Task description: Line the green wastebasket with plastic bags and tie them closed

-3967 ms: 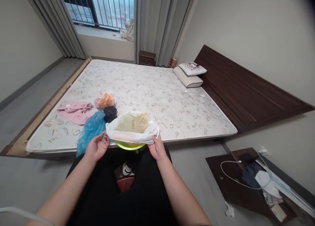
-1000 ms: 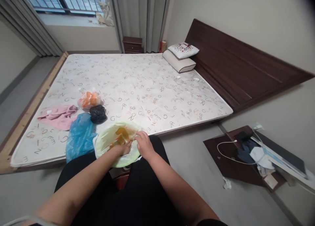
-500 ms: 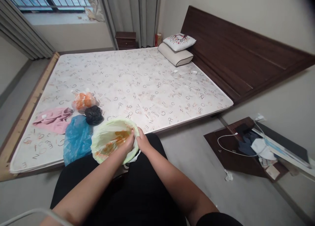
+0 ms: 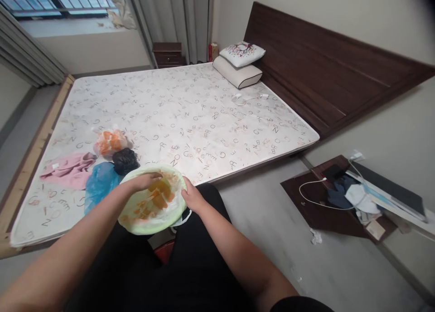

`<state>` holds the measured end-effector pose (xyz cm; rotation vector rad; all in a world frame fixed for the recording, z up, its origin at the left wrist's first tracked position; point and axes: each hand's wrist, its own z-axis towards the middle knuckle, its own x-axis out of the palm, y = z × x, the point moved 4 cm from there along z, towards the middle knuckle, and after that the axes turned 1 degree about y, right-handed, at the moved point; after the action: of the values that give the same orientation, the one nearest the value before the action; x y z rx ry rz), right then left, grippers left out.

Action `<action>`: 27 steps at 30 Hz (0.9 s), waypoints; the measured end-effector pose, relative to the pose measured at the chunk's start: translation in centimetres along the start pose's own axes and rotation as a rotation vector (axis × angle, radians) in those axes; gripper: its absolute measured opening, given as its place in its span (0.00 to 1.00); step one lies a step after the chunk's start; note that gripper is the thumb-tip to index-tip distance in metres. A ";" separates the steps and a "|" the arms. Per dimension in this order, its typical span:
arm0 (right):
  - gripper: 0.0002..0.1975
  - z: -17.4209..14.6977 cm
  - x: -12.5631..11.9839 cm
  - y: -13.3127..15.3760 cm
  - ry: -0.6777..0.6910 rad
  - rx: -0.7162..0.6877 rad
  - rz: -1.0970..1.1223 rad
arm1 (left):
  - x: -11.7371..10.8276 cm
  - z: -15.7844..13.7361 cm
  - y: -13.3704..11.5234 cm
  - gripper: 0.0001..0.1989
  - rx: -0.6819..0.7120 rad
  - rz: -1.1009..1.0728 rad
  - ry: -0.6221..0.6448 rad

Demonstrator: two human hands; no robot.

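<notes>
A round container [image 4: 136, 228] with a pale green rim rests against my lap and is tilted so its inside faces me. Its inner side has a whitish lining with orange-brown pieces or stains [image 4: 158, 198] on it; I cannot tell which. My right hand [image 4: 190, 195] grips the rim on the right side. Reaching over the left of the opening, my left hand [image 4: 147, 180] has its fingers stretched out over the inside. A blue plastic bag [image 4: 100, 185] lies just left of the container, near a black plastic bag [image 4: 125, 161].
On the lettered mattress [image 4: 183, 117] are an orange-and-white bag [image 4: 110, 142], a pink cloth [image 4: 70, 170] and two stacked pillows [image 4: 241, 53]. A dark nightstand [image 4: 306, 198] with cables and cloths stands to my right. Crumpled tissue [image 4: 316, 236] lies on the floor.
My left hand has moved from the container's right side to its upper left, fingers now extended. The container opens more toward me. My right hand stays on the rim.
</notes>
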<state>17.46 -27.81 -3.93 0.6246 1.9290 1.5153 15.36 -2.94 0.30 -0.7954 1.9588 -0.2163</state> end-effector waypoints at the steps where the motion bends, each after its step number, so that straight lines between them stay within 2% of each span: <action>1: 0.33 0.1 -0.2 -0.1 -0.024 0.012 0.003 | -0.2 -0.8 -0.5 0.22 0.020 0.025 0.028; 3: 0.31 0.3 -0.5 -0.5 -0.079 0.028 0.021 | -0.4 -2.9 -1.6 0.21 0.100 0.057 0.040; 4: 0.30 0.4 -0.7 -0.6 -0.103 0.031 0.032 | -0.7 -4.1 -2.0 0.21 0.146 0.052 -0.030; 7: 0.27 0.5 -0.9 -1.1 -0.150 0.034 0.048 | -1.9 -7.5 -1.2 0.25 0.183 0.012 -0.451; 8: 0.26 0.5 -0.9 -1.2 -0.161 0.036 0.057 | -1.8 -8.2 -0.2 0.29 0.165 0.014 -0.544; 9: 0.25 0.6 -0.8 -1.4 -0.164 0.037 0.072 | -1.5 -8.7 0.9 0.36 0.142 0.024 -0.576; 11: 0.23 0.7 -0.4 -1.7 -0.147 0.032 0.109 | -0.3 -8.7 3.3 0.50 0.106 0.028 -0.504; 13: 0.21 0.7 -0.2 -1.9 -0.121 0.031 0.123 | 0.7 -8.5 5.6 0.55 0.055 -0.057 -0.435; 16: 0.20 0.5 -0.3 -1.9 -0.134 0.039 0.088 | 1.3 -8.7 8.0 0.53 -0.056 -0.381 -0.416; 19: 0.21 0.1 -0.9 -1.5 -0.160 0.053 0.111 | 2.4 -9.6 9.0 0.48 -0.157 -0.718 -0.416; 23: 0.23 -0.5 -1.2 -1.0 -0.144 0.098 0.125 | 5.2 -11.1 9.5 0.42 -0.130 -0.947 -0.459; 27: 0.24 -0.7 -1.1 -0.7 -0.112 0.114 0.009 | 8.9 -11.9 10.0 0.41 -0.112 -1.139 -0.464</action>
<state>17.77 -29.17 -4.33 0.7522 1.9392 1.3534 -1.82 -2.78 -4.66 -1.7875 0.9183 -0.5279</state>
